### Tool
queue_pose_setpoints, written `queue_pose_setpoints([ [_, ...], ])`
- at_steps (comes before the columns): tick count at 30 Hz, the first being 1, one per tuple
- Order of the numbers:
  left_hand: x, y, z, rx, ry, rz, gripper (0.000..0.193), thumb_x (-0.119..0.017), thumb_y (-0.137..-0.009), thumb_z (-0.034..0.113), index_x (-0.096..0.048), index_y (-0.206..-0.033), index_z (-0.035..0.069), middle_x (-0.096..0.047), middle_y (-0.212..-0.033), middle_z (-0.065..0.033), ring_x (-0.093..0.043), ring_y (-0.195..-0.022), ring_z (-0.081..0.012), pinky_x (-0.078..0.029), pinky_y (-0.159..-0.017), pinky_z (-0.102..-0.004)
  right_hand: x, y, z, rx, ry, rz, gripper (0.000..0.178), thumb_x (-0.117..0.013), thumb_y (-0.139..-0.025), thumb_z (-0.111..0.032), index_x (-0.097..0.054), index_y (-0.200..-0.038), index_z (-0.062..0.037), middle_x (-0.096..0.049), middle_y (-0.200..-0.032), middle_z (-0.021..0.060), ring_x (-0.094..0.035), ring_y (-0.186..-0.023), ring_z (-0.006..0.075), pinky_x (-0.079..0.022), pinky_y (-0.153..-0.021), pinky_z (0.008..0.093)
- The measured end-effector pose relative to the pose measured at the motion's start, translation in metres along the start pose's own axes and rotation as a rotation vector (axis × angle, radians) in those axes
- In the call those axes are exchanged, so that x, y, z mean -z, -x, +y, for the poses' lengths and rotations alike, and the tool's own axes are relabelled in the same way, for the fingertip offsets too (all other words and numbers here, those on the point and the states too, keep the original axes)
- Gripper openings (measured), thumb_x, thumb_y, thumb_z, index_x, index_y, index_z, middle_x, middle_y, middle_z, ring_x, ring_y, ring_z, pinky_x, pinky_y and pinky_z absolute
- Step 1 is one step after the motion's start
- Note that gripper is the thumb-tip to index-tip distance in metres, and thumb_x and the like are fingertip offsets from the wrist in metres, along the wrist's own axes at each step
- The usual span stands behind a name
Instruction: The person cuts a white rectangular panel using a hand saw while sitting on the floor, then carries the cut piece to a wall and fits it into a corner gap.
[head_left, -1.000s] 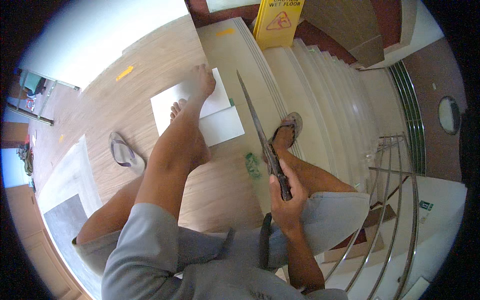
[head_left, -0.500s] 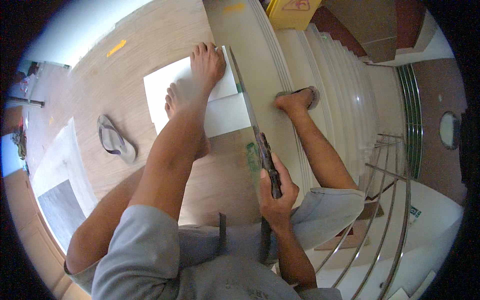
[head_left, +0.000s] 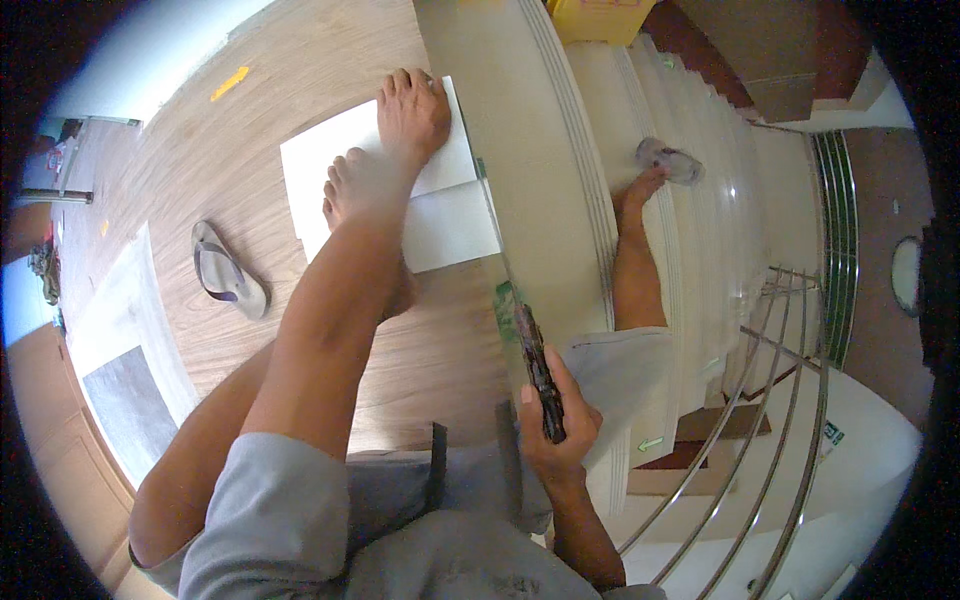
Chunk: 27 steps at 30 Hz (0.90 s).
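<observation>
A white board point(head_left: 450, 228) lies on the wood-patterned landing, its right side along the stair edge. My left hand point(head_left: 413, 125) presses on its far part, fingers stretched toward the far edge. My bare left foot point(head_left: 345, 190) rests on it too, partly behind my left arm. In my right hand point(head_left: 562, 435) is the dark handle of a handsaw point(head_left: 541, 375). Its thin blade, seen nearly edge-on, runs forward along the board's right side; I cannot tell how deep it sits. My right foot point(head_left: 645, 185), in a flip-flop, is down on the stairs.
A loose flip-flop point(head_left: 228, 270) lies left of the board. Stairs point(head_left: 560, 200) drop away on the right, with a metal railing point(head_left: 800, 440) at lower right. A yellow box-like object point(head_left: 600, 20) stands at the top. A pale sheet with a grey patch point(head_left: 130, 395) lies at left.
My right hand has drawn the saw back toward my body. My right foot has shifted farther right, onto a stair lower down. My left hand and left foot stay on the board.
</observation>
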<state>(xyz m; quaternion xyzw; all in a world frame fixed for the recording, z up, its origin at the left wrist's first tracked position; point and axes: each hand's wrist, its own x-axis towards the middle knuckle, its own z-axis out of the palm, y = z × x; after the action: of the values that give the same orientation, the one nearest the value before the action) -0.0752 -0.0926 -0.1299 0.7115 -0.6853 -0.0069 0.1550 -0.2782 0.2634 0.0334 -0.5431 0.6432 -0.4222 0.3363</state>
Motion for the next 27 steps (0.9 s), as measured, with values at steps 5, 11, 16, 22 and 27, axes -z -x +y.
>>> queue_pose_setpoints([
  [5, -0.007, 0.0, -0.006, -0.062, -0.053, 0.089, 0.033, -0.051, -0.103, 0.029, -0.066, -0.11, 0.001, -0.063, -0.11, -0.0192, -0.058, -0.111, -0.0361, -0.045, -0.099, -0.0486, 0.007, -0.011, -0.001, -0.153, -0.055, -0.084, 0.049, -0.072, -0.092, -0.009, -0.06, -0.137, 0.0078, -0.075, -0.11, 0.0205, -0.071, -0.085, 0.016, -0.057, -0.076, 0.029],
  [11, -0.009, 0.009, -0.003, -0.06, -0.072, 0.174, 0.033, -0.049, -0.104, 0.027, -0.065, -0.116, 0.001, -0.062, -0.119, -0.0202, -0.056, -0.12, -0.0366, -0.043, -0.105, -0.0491, 0.0, -0.022, -0.011, -0.192, -0.071, -0.077, 0.048, -0.072, -0.092, -0.007, -0.061, -0.137, 0.0071, -0.076, -0.109, 0.0185, -0.07, -0.083, 0.0125, -0.056, -0.075, 0.0269],
  [16, -0.008, 0.008, -0.008, -0.148, -0.102, 0.132, 0.033, -0.048, -0.104, 0.026, -0.064, -0.116, 0.0, -0.061, -0.118, -0.0215, -0.056, -0.117, -0.0368, -0.043, -0.104, -0.0485, -0.004, -0.018, -0.008, -0.186, -0.062, -0.092, 0.051, -0.071, -0.094, -0.012, -0.059, -0.14, 0.0046, -0.076, -0.109, 0.0171, -0.071, -0.084, 0.0131, -0.056, -0.073, 0.0281],
  [22, 0.001, 0.001, -0.004, 0.032, -0.026, -0.031, 0.034, -0.046, -0.103, 0.027, -0.065, -0.112, 0.0, -0.062, -0.116, -0.0183, -0.056, -0.114, -0.0347, -0.043, -0.103, -0.0474, 0.001, -0.008, -0.008, -0.199, 0.013, -0.088, 0.052, -0.07, -0.096, -0.02, -0.059, -0.142, 0.0021, -0.077, -0.101, 0.014, -0.067, -0.071, 0.0099, -0.055, -0.065, 0.0287],
  [27, 0.007, 0.007, 0.002, -0.003, 0.002, 0.002, 0.039, -0.043, -0.105, 0.029, -0.066, -0.112, -0.001, -0.061, -0.119, -0.0184, -0.054, -0.117, -0.0337, -0.042, -0.104, -0.0453, 0.002, -0.011, -0.013, -0.265, -0.025, -0.113, 0.046, -0.064, -0.097, -0.008, -0.058, -0.138, 0.0108, -0.074, -0.111, 0.0142, -0.067, -0.09, 0.013, -0.054, -0.082, 0.0284],
])
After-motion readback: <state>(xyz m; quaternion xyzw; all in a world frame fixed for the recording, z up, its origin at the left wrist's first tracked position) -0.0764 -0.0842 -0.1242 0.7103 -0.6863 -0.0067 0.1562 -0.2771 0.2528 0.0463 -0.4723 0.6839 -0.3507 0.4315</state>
